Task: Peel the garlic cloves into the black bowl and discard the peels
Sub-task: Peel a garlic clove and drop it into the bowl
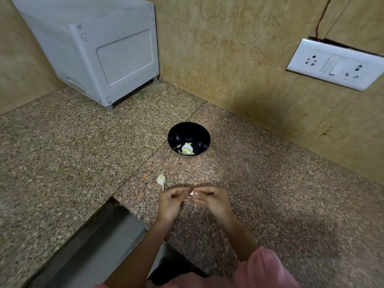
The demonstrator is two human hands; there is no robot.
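L hand (169,201) & R hand (209,201) both pinch small pale garlic clove (192,192) at near counter edge, glossy black round bowl (188,140) just beyond; suggest peeling skin w/ thumbnail, light grip, then drop clove in.

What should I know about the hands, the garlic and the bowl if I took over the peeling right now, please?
The left hand and the right hand both pinch one garlic clove at their fingertips, above the counter.
The black bowl stands upright beyond them, with a few garlic pieces inside.
A pale piece lies on the counter left of the hands; clove or peel, I cannot tell.
Done: some garlic in the bowl.
Left: finish this clove, drop it in, discard the peels.
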